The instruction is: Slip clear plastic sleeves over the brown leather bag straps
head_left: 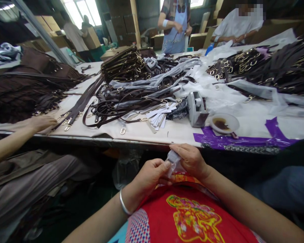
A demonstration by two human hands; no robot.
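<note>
Just in front of the table edge, over a red apron (162, 209), my two hands hold a small clear plastic bag (174, 160) between them. My left hand (154, 172), with a silver bangle at its wrist, pinches the bag's lower left part. My right hand (192, 158) grips its upper right side, fingers closed. Something greyish shows inside the plastic, too blurred to name. Beyond my hands, on the table, lie a fan of white paper slips (160, 116), a grey tape dispenser (198, 109) and a white dish (225, 123) with brown stuff in it.
Dark straps with gold clasps (121, 98) are heaped across the table (106, 133). Purple tape (233, 140) runs along its front edge. A co-worker's hand (42, 123) rests at the left, near a brown strap pile (22, 87). Several people stand behind.
</note>
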